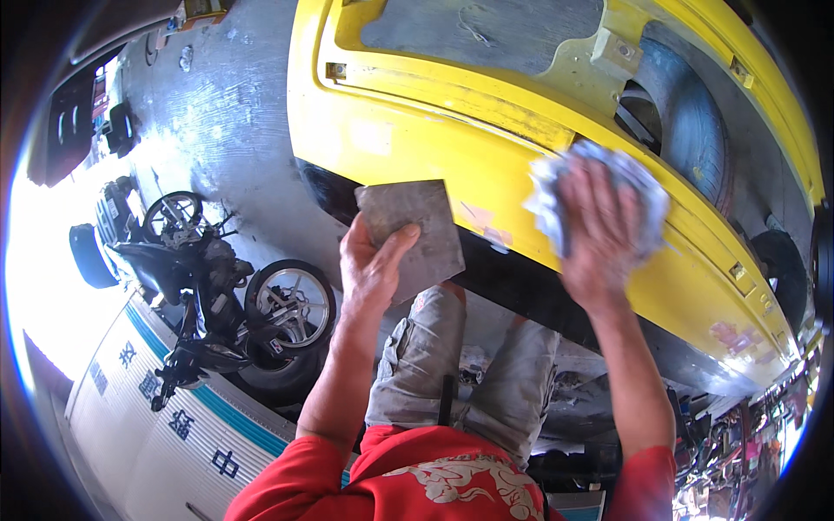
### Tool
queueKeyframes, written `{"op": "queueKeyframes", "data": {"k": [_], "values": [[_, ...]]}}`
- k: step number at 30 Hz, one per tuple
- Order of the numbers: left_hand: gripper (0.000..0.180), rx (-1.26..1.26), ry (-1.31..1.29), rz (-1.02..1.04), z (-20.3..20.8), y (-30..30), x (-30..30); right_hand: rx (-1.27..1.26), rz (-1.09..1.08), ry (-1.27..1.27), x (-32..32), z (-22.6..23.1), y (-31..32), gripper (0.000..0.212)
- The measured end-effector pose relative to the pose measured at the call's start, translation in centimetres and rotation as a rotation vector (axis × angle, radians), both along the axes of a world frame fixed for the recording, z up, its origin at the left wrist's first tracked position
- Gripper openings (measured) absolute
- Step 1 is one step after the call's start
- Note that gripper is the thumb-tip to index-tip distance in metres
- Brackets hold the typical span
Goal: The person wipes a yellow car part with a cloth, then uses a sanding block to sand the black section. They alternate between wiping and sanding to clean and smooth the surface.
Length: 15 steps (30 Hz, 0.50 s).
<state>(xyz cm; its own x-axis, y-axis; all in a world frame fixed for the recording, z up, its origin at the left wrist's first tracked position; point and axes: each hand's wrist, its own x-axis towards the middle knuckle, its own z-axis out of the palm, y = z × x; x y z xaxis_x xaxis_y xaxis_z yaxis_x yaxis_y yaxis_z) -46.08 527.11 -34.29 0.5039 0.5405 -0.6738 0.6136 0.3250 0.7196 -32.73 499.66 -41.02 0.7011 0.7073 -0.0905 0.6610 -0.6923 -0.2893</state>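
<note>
My left hand [375, 260] grips a flat, square grey sheet [417, 233], thumb on top, held up just short of a yellow vehicle body panel [417, 130]. Whether the sheet is sandpaper or a thin board I cannot tell. On the panel's right part, my right hand [599, 226] presses a crumpled white cloth [647, 204] against the yellow surface; the hand is slightly smeared by motion. Pale sanded patches [483, 221] show on the panel near the cloth, and another reddish patch [734, 339] lies toward its right end.
A black motorcycle [200, 286] stands at the left, beside a white vehicle with a teal stripe [208, 408]. Beyond the yellow panel, a tyre [682, 122] lies on the grey floor [208, 95]. Cluttered small items [730, 460] fill the lower right.
</note>
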Motion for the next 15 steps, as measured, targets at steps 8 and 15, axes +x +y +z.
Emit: {"op": "queueKeyframes", "data": {"k": [8, 15], "values": [[0.029, -0.018, -0.017, 0.124, 0.5, 6.0, -1.7, 0.003, 0.028, 0.144, -0.7, -0.5, 10.5, 0.07], [0.029, -0.168, -0.01, 0.036, -1.5, 8.8, -1.7, -0.238, -0.163, 0.051, -0.6, 4.9, -3.0, 0.051]]}}
